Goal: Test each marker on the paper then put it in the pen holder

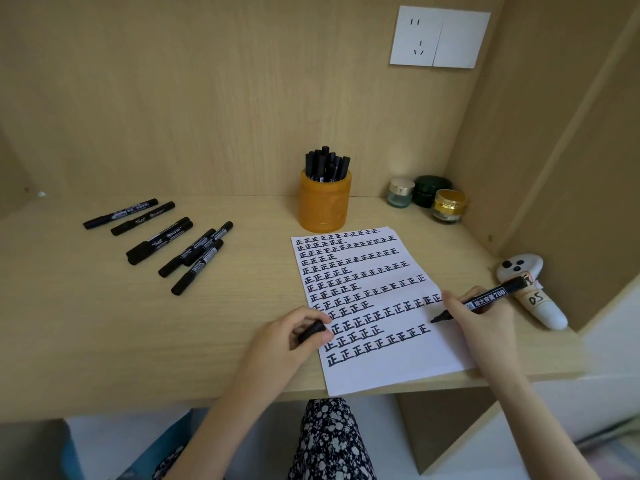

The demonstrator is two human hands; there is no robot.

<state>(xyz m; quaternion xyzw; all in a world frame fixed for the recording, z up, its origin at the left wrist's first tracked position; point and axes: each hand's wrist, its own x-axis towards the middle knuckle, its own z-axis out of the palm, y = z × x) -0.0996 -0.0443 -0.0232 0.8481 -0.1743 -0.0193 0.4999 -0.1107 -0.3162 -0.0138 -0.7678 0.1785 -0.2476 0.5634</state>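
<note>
Right hand (485, 315) grips uncapped marker (485, 297), tip just above paper (388, 372). Left hand (291, 336) pinches cap (311, 331), resting on paper edge. Pen holder (325, 206) beyond both hands.

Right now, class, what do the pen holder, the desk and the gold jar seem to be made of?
Pen holder: probably matte orange resin or plastic, slightly translucent at the base. Desk: pale wood-grain board, likely laminate, smooth satin. Gold jar: seemingly glass with a shiny metallic lid.
</note>
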